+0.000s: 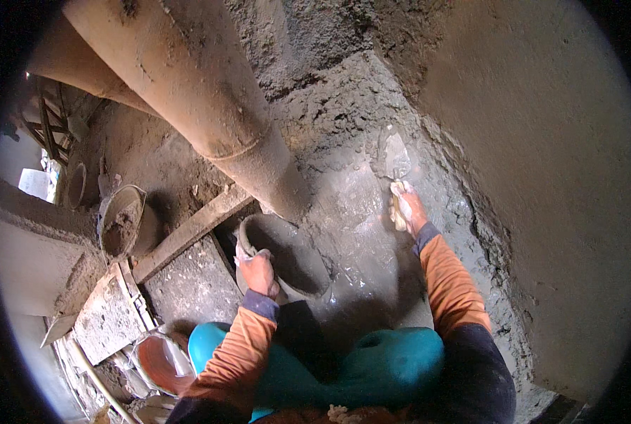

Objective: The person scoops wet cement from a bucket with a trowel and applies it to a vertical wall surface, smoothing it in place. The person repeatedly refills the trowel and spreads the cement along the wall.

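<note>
My right hand (409, 207) is closed around the handle of a pointed trowel (396, 152). The blade lies against wet grey mortar (361, 205) near the foot of the wall, its tip toward the far side. My left hand (257, 272) grips the rim of a dark, mortar-coated bucket (298, 258) tilted on its side, its mouth facing me and the right. The fingers curl over the near left rim, and whitish mortar sticks to them. Smooth wet mortar spreads between the bucket and the trowel.
A thick pipe (209, 92) slants down to the floor beyond the bucket. A wooden plank (191, 233) runs left of it, beside another bucket (123, 222). A reddish bucket (163, 362) stands at lower left. A plastered wall (541, 191) rises on the right.
</note>
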The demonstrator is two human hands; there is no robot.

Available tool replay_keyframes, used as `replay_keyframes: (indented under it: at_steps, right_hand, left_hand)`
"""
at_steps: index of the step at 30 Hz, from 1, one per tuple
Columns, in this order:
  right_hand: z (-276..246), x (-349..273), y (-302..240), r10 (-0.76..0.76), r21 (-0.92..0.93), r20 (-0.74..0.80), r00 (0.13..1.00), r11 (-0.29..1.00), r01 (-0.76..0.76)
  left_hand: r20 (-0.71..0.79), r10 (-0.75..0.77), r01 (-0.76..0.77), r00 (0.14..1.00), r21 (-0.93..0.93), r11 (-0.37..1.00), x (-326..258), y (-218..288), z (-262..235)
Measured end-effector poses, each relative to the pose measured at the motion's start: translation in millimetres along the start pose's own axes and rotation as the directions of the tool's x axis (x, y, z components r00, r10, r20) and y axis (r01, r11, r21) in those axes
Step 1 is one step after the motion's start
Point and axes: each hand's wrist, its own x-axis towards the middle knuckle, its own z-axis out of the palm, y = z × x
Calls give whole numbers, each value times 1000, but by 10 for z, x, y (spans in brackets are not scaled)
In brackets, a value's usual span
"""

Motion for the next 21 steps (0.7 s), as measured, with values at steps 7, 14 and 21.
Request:
replay_keyframes:
  at_steps: [7, 14, 21]
  right_hand:
    - [-51, 709, -577, -79, -97, -37, 996, 992, 75]
    - [165, 756, -611, -83, -114, 51, 995, 990, 88]
    - [-2, -76, -133, -140, 5, 120, 983, 990, 141]
  left_hand:
    - [55, -184, 190, 981, -140, 972, -8, -52, -32]
    - [38, -230, 232, 972, -232, 945, -31, -64, -212]
    - [-136, -209, 190, 968, -141, 972, 2, -112, -320]
